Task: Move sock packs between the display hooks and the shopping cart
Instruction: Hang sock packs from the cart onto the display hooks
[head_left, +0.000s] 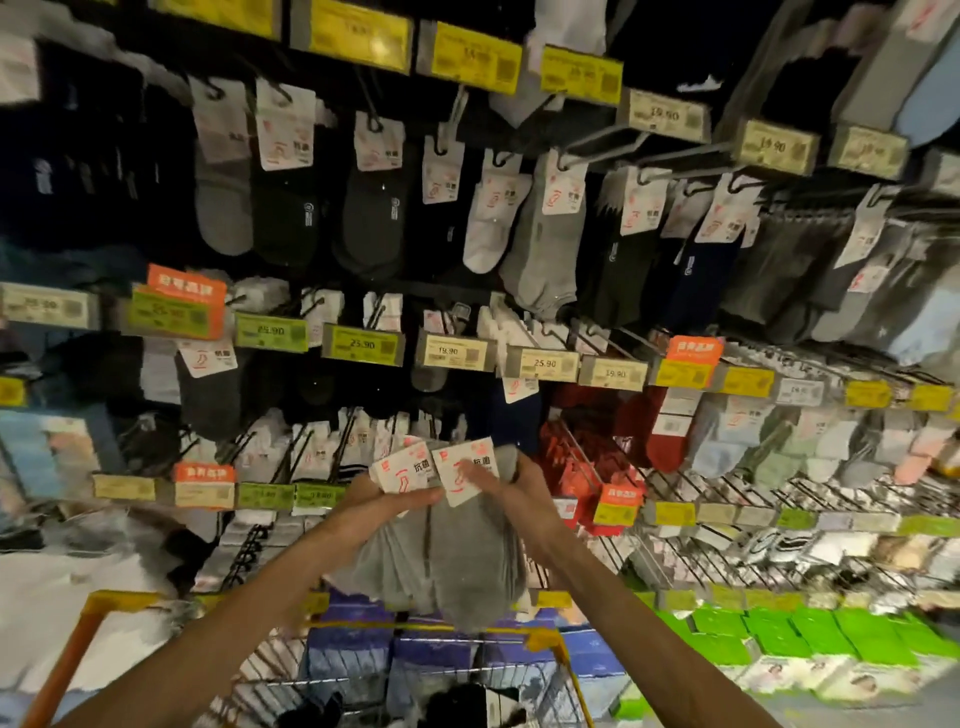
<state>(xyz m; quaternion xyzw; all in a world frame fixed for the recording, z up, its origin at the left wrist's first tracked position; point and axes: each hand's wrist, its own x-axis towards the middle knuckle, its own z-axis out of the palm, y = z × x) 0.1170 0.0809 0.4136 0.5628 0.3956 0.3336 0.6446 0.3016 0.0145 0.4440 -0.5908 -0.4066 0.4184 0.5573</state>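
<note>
- Nearest us, the shopping cart (91, 604) sits at the bottom of view. We see its yellow-orange rim, and dark items (467, 701) lie in the wire basket, too blurred to name.
- Both bare forearms reach up over the cart's far rim towards the wall.
- The left hand (395, 503) has its fingers laid across the front of the grey sock packs (457, 561), just under the white header cards, clasping them from the left.
- The right hand (511, 480) clutches the same packs from the right. Its fingers lie over the right-hand card and the rest of it is tucked behind the fabric.
- The packs are held up in the air between the hands, above the cart's far rim, with the grey socks hanging down.
- Just past the cart we see blue boxes (353, 654), and green boxes (779, 634) stacked to the right.
- Behind the hands, red socks (670, 441) hang to the right.
- Farther up, display hooks (602, 139) carry grey, black and white socks in rows, with yellow price tags (358, 37) at their tips.
</note>
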